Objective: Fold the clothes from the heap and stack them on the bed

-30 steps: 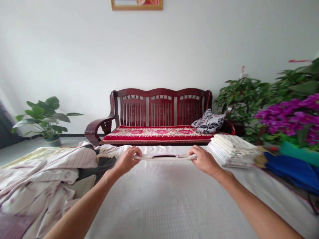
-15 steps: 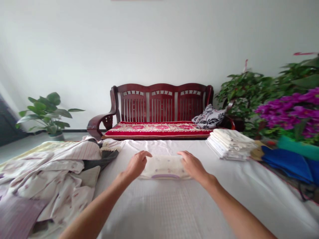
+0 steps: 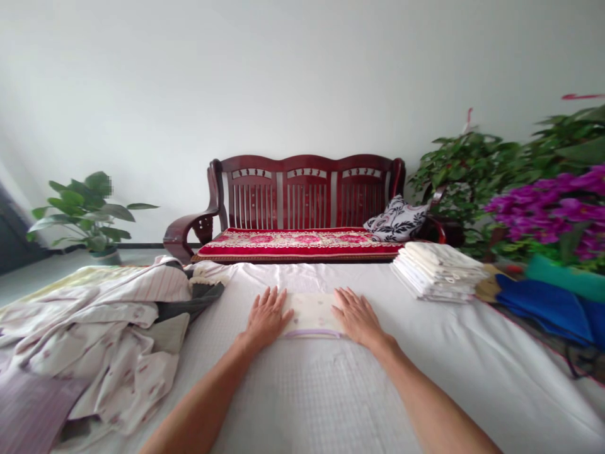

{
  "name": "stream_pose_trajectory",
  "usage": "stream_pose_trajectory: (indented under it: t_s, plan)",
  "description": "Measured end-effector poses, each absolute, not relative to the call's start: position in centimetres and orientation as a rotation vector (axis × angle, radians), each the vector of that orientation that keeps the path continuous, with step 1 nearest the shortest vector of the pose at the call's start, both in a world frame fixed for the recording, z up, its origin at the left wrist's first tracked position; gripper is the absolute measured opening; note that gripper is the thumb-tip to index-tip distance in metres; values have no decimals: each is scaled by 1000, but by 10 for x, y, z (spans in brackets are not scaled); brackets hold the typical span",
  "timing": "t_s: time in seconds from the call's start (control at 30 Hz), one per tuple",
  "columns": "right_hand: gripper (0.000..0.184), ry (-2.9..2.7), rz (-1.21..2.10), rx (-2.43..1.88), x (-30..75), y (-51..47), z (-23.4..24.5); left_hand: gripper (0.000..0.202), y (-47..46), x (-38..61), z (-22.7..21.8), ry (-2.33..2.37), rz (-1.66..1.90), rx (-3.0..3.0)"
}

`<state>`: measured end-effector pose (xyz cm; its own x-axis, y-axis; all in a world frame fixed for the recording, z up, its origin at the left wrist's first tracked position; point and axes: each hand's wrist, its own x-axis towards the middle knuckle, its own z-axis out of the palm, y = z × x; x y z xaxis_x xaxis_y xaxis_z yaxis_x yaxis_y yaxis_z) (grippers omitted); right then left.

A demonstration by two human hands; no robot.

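Note:
A folded cream garment (image 3: 312, 310) with small faded prints and a purple trim along its near edge lies flat on the white cloth (image 3: 321, 384). My left hand (image 3: 268, 315) rests palm down over its left end, fingers stretched out. Over the right end lies my right hand (image 3: 357, 314), also flat with its fingers extended. Both hands cover the garment's ends, so only its middle shows. Neither hand grips anything.
Loose clothes (image 3: 108, 340) lie heaped on the left. A stack of folded pale garments (image 3: 437, 271) stands at the back right, beside blue fabric (image 3: 543, 306) and purple flowers (image 3: 553, 208). Behind the table is a wooden bench (image 3: 307, 195) with a patterned cushion (image 3: 399, 221).
Both hands have gone from curled fingers at the garment's far corners to lying flat on its ends. The garment looks flatter.

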<state>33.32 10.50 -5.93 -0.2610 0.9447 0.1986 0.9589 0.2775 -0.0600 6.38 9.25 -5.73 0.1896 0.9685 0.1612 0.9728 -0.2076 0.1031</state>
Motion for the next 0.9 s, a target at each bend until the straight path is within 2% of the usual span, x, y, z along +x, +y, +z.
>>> stream_pose_trajectory:
  t_s: [0.17,0.37,0.73,0.8,0.9]
  plan:
    - [57,-2294,-166,-1806,353,107,-69,62,90,44,-63,-2069,-410,-2377]
    - [45,-2033,-337,-1897,374,109,-83,47,93,5,-58,-2317,-722,-2073]
    - [23,-1995,-103,-1755,378,108,-64,37,89,20,-54,-2379,-683,-2097]
    - [21,-1958,-69,-1770,376,105,-59,31,91,22,-54,-2421,-814,-2099]
    - [23,-1847,55,-1818,372,101,-55,20,96,23,-54,-2523,-1191,-2158]
